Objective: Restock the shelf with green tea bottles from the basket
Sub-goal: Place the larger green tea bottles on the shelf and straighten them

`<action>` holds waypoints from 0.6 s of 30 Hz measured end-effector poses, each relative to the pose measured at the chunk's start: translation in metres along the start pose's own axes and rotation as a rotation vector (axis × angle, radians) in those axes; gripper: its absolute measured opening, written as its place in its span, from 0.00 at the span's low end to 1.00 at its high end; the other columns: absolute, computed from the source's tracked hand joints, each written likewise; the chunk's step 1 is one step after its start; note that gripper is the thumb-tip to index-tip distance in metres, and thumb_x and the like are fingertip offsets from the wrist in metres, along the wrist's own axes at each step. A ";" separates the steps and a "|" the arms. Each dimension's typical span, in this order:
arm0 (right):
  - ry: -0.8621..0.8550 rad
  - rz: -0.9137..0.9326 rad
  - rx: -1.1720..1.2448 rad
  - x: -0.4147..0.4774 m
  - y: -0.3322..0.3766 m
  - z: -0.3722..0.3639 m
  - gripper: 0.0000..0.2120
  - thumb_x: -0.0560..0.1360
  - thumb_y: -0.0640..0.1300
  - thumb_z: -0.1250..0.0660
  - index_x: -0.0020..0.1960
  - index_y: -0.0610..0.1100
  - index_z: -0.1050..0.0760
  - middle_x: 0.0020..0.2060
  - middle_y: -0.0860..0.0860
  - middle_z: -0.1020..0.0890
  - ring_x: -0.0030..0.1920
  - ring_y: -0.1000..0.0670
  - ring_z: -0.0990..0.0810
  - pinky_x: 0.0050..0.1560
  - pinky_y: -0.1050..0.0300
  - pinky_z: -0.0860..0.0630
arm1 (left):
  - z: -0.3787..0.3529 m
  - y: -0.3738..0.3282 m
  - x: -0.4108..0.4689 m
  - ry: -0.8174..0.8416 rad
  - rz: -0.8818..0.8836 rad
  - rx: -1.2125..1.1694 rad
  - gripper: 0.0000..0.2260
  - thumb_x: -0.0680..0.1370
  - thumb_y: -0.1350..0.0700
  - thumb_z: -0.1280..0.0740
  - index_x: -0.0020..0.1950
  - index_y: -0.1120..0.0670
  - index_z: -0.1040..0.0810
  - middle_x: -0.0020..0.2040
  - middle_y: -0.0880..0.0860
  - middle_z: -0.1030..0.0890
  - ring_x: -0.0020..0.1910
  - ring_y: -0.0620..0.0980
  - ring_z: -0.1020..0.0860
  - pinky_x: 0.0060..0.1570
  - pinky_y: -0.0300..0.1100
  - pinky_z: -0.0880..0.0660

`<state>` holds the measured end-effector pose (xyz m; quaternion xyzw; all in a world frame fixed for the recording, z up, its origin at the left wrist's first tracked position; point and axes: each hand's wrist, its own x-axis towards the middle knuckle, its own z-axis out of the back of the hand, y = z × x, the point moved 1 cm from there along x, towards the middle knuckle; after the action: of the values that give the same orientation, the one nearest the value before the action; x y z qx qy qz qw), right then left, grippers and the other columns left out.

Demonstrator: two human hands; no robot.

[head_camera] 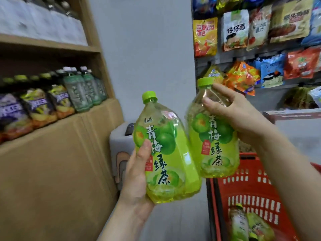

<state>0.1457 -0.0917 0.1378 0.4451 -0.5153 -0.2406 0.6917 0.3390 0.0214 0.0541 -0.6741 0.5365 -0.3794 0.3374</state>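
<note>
Green tea btl point(166, 153) in my L hand point(137, 171), fingers curled round its lower body; 2nd btl point(213, 136) in R hand point(239, 115), fingers clamped on its shoulder. Both side by side, up over red basket point(251, 180) far-left corner.

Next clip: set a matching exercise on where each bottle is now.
Column one
1 left green tea bottle
2 right green tea bottle
3 third green tea bottle
4 white-capped bottles

Column two
A upright on the wooden shelf
B in the red basket
C gripped low by the left hand
D gripped near the neck by the right hand

Pairs: 1-C, 2-D, 3-B, 4-A
</note>
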 end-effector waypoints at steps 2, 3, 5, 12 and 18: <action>0.108 -0.019 0.012 0.007 0.003 -0.041 0.22 0.61 0.52 0.27 0.54 0.57 0.25 0.41 0.65 0.16 0.44 0.66 0.17 0.43 0.72 0.24 | 0.027 -0.021 -0.017 -0.069 -0.048 -0.002 0.40 0.60 0.38 0.22 0.67 0.57 0.25 0.63 0.64 0.23 0.62 0.66 0.24 0.59 0.71 0.30; 0.164 -0.025 0.009 0.010 0.003 -0.061 0.25 0.60 0.54 0.27 0.58 0.55 0.24 0.44 0.64 0.15 0.46 0.64 0.17 0.46 0.69 0.23 | 0.039 -0.031 -0.026 -0.110 -0.070 0.004 0.37 0.63 0.40 0.23 0.67 0.57 0.25 0.64 0.64 0.23 0.62 0.66 0.24 0.60 0.71 0.32; 0.266 -0.059 0.042 0.013 0.004 -0.104 0.33 0.59 0.56 0.25 0.63 0.50 0.23 0.50 0.56 0.14 0.50 0.56 0.16 0.51 0.60 0.20 | 0.065 -0.053 -0.046 -0.239 -0.114 0.050 0.29 0.69 0.44 0.28 0.65 0.58 0.24 0.60 0.64 0.20 0.59 0.65 0.21 0.53 0.65 0.24; 0.432 -0.047 0.154 0.014 0.014 -0.252 0.39 0.50 0.68 0.22 0.59 0.56 0.22 0.59 0.54 0.18 0.58 0.52 0.19 0.64 0.46 0.26 | 0.141 -0.146 -0.127 -0.548 -0.269 0.293 0.22 0.65 0.51 0.28 0.58 0.55 0.21 0.49 0.61 0.15 0.45 0.60 0.16 0.39 0.55 0.18; 0.430 0.005 0.363 0.010 0.044 -0.366 0.40 0.47 0.66 0.20 0.57 0.53 0.19 0.54 0.53 0.15 0.54 0.52 0.17 0.63 0.46 0.25 | 0.187 -0.232 -0.186 -0.702 -0.432 0.474 0.28 0.62 0.53 0.24 0.62 0.53 0.24 0.50 0.58 0.15 0.46 0.58 0.15 0.39 0.51 0.19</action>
<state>0.4826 0.0566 0.1537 0.6012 -0.3925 -0.0427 0.6948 0.5856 0.2581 0.1358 -0.7620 0.1366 -0.3022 0.5563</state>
